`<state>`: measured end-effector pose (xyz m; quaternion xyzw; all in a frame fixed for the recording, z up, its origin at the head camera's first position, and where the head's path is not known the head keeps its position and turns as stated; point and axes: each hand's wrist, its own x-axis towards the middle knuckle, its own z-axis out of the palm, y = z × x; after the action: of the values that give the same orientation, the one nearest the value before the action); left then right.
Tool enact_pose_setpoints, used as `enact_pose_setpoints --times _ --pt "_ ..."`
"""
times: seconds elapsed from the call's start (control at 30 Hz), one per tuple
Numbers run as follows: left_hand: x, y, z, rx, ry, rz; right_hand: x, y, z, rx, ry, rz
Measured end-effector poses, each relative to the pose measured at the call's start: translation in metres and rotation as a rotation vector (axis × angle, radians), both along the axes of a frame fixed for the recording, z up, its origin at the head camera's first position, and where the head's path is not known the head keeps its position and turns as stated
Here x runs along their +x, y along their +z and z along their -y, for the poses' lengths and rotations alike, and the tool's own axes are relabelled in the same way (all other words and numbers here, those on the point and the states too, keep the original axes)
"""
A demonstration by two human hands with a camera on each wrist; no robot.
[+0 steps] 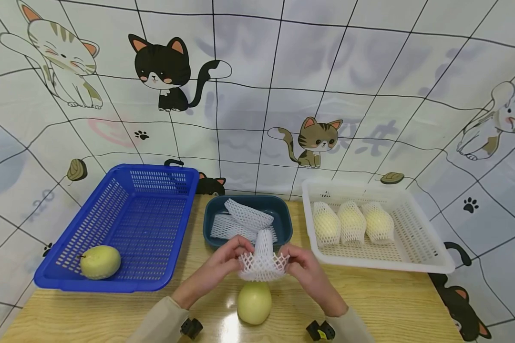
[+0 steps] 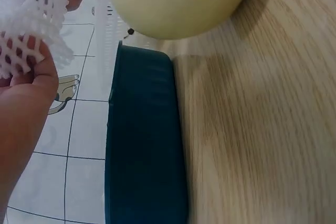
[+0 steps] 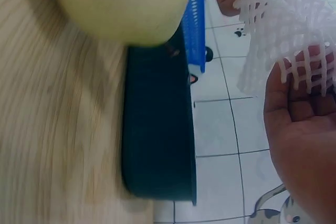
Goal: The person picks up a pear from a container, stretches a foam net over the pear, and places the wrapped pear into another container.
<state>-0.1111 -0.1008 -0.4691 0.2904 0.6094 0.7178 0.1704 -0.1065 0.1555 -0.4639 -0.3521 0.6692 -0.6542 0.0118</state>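
Both hands grip the rim of a white foam fruit net (image 1: 263,262) in front of the dark teal bin. My left hand (image 1: 220,261) pinches its left side, and my right hand (image 1: 307,272) pinches its right side. The net's lower end is spread wide, while its narrow end points up and away. Just below it, a pale yellow-green fruit (image 1: 254,303), perhaps a pear, sits bare on the table. In the left wrist view the fruit (image 2: 178,1) stands apart from the net (image 2: 31,19). The right wrist view shows fingers curled at the mesh edge.
Several more foam nets (image 1: 249,214) lie in the teal bin (image 1: 209,209). On the left, a blue basket (image 1: 154,281) holds one bare fruit (image 1: 100,262). A white basket (image 1: 382,264) on the right contains three netted fruits (image 1: 352,223). A cat-patterned cloth (image 1: 249,95) hangs behind.
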Motion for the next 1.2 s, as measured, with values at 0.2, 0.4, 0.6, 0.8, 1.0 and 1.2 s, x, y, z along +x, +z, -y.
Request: enact_pose_setpoints --times 0.2,0.4,0.6,0.8,1.0,1.2 --pt "-0.002 0.001 0.000 -0.132 -0.009 -0.081 -0.002 -0.003 -0.003 0.092 -0.033 -0.154" --pt "-0.007 0.000 -0.002 -0.319 0.083 -0.309 -0.006 -0.005 -0.005 0.230 -0.119 -0.354" --pt "-0.010 -0.005 -0.004 -0.483 0.152 -0.494 -0.008 -0.014 -0.007 0.379 -0.195 -0.480" --pt "-0.013 -0.013 -0.002 -0.584 0.183 -0.660 -0.006 -0.020 -0.008 0.551 -0.283 -0.584" --pt "-0.013 -0.018 0.001 -0.648 0.177 -0.694 -0.003 -0.026 -0.006 0.679 -0.331 -0.610" --pt "-0.012 -0.021 0.002 -0.674 0.168 -0.671 0.000 -0.030 -0.006 0.729 -0.321 -0.576"
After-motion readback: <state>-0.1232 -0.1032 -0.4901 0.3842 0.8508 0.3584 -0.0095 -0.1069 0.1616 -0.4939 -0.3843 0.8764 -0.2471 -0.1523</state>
